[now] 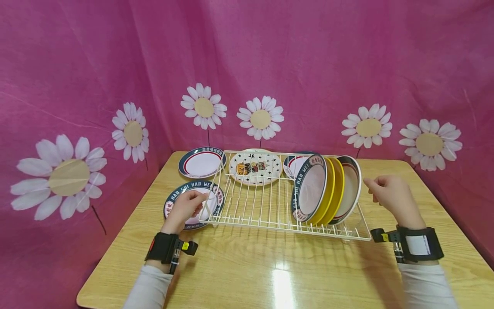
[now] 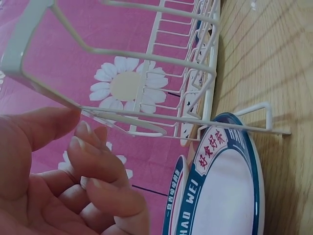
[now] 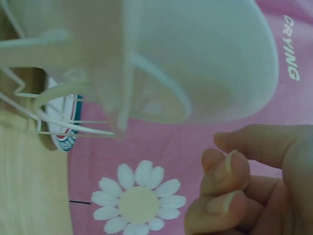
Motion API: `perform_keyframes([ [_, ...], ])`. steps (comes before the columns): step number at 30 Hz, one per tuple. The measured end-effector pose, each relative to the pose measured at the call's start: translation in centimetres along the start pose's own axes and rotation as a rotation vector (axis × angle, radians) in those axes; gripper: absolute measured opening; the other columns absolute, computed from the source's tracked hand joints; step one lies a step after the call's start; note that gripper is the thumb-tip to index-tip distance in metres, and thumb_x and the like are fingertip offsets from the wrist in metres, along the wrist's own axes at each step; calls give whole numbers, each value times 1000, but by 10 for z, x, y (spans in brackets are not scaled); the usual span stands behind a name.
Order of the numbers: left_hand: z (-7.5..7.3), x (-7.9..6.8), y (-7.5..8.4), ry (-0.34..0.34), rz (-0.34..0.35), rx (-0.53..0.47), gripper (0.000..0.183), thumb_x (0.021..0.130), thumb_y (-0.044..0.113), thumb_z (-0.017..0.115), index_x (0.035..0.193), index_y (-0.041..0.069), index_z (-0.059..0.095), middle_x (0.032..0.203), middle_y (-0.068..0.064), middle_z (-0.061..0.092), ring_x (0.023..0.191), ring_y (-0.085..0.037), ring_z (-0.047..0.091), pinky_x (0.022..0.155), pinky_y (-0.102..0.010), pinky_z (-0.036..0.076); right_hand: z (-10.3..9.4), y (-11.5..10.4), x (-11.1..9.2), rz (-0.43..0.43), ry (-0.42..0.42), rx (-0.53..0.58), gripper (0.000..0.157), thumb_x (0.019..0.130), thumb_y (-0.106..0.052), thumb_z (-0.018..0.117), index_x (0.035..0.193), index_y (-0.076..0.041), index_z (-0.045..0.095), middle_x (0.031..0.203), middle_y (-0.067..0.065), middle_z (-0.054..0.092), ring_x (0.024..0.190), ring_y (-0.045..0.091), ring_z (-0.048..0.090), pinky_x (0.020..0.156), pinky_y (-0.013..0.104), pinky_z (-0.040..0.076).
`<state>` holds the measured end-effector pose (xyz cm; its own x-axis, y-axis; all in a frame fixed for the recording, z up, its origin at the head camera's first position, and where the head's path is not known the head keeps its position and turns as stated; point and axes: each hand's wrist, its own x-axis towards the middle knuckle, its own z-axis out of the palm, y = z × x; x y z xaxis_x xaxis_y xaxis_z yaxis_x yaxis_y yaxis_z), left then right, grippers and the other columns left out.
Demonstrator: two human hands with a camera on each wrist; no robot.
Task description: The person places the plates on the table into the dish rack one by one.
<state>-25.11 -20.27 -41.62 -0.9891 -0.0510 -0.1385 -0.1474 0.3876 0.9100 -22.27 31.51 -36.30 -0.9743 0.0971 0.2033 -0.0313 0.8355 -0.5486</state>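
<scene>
A white wire dish rack [image 1: 266, 199] stands on the table. Its right part holds upright plates: a navy-rimmed plate [image 1: 311, 189], two yellow plates [image 1: 338, 191] and another navy-rimmed plate [image 1: 350, 189] at the right end. My left hand [image 1: 187, 209] is at the rack's left side, thumb tip right at the frame; in the left wrist view its fingers [image 2: 98, 161] are loosely bent with a gap to the thumb. Under that hand lies a navy-rimmed plate [image 1: 218, 197]. My right hand [image 1: 393, 199] hovers right of the rack, loosely curled, holding nothing.
Behind the rack lie a navy-rimmed plate [image 1: 200, 163], a white plate with stars and a picture [image 1: 270, 165], and a partly hidden navy-rimmed plate [image 1: 292, 164]. A pink curtain with daisies [image 1: 301, 64] surrounds the wooden table [image 1: 231, 266] at the back and sides.
</scene>
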Motion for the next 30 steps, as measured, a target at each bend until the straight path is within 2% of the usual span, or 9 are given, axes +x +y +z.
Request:
perform_keyframes([
  [4, -7, -2, -1, 33, 12, 6, 33, 97, 35, 59, 98, 2, 61, 69, 1, 49, 63, -15, 46, 56, -26, 37, 5, 5, -2, 16, -32, 6, 50, 101, -39, 47, 72, -2, 62, 57, 5, 56, 56, 19, 44, 47, 29, 32],
  [8, -22, -2, -5, 63, 12, 1, 34, 97, 36, 58, 93, 2, 59, 66, 3, 48, 60, -12, 45, 55, -25, 37, 9, 10, -4, 28, -59, 13, 49, 101, -39, 47, 73, -1, 62, 58, 4, 55, 57, 19, 43, 48, 29, 32],
  [11, -34, -2, -11, 74, -23, 3, 35, 97, 37, 58, 92, 3, 58, 66, 3, 48, 58, -12, 44, 54, -25, 37, 11, 14, -6, 30, -86, 3, 49, 101, -39, 46, 74, -1, 62, 57, 3, 55, 57, 19, 44, 48, 29, 34],
  [14, -45, -1, -19, 89, -59, 16, 36, 98, 37, 56, 97, 1, 58, 67, 3, 48, 59, -13, 44, 53, -26, 39, 14, 17, -6, 31, -112, -6, 48, 101, -39, 47, 75, -2, 61, 57, 2, 54, 57, 18, 46, 50, 29, 35],
  [20, -63, 4, -40, 131, -140, 88, 39, 100, 35, 53, 95, -3, 56, 67, 2, 45, 62, -15, 45, 54, -27, 37, 22, 17, -7, 10, -156, -3, 45, 101, -34, 47, 72, -2, 61, 55, 1, 54, 55, 17, 47, 52, 29, 37],
  [24, -71, 4, -56, 160, -169, 115, 36, 99, 30, 53, 97, -6, 60, 71, 0, 50, 67, -15, 49, 58, -26, 42, 26, 19, -8, 7, -184, -3, 44, 100, -31, 46, 72, -1, 61, 56, 4, 54, 56, 18, 46, 53, 29, 37],
  [30, -78, 7, -74, 176, -235, 121, 30, 97, 23, 55, 96, -6, 59, 68, -1, 54, 61, -12, 52, 57, -24, 45, 30, 20, -8, 10, -205, 1, 45, 101, -32, 46, 73, 0, 61, 56, 3, 54, 57, 17, 47, 54, 30, 38],
])
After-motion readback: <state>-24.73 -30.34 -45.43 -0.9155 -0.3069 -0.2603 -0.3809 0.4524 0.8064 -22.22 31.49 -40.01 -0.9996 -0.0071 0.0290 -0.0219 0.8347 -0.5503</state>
